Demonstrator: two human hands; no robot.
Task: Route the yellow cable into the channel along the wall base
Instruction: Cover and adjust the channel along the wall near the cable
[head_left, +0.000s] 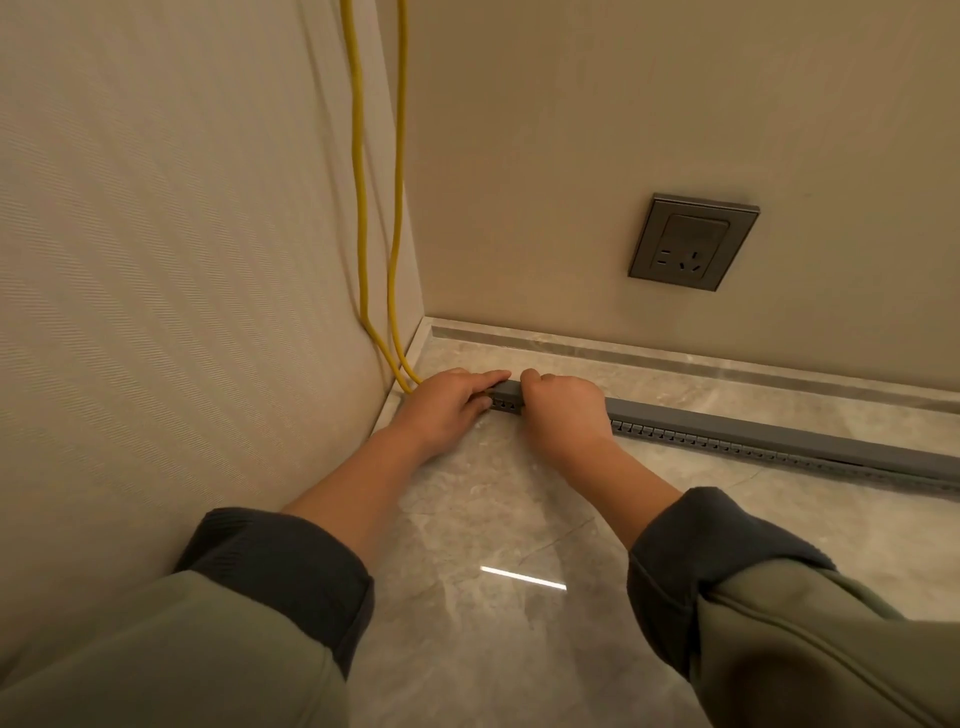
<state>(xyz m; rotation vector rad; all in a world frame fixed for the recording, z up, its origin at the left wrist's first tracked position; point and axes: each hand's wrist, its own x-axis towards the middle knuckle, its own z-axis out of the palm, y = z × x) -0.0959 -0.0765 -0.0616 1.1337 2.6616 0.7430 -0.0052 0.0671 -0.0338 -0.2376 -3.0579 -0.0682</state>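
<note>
Yellow cable (358, 156) drops in 2 strands, apparently entering grey channel (779, 437).

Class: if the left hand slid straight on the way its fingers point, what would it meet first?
Most likely the right hand, which grips the grey channel just ahead of the left hand.

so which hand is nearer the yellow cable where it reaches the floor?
Left. The left hand is right beside the yellow cable in the corner; the right hand grips the grey channel on the left hand's far side.
</note>
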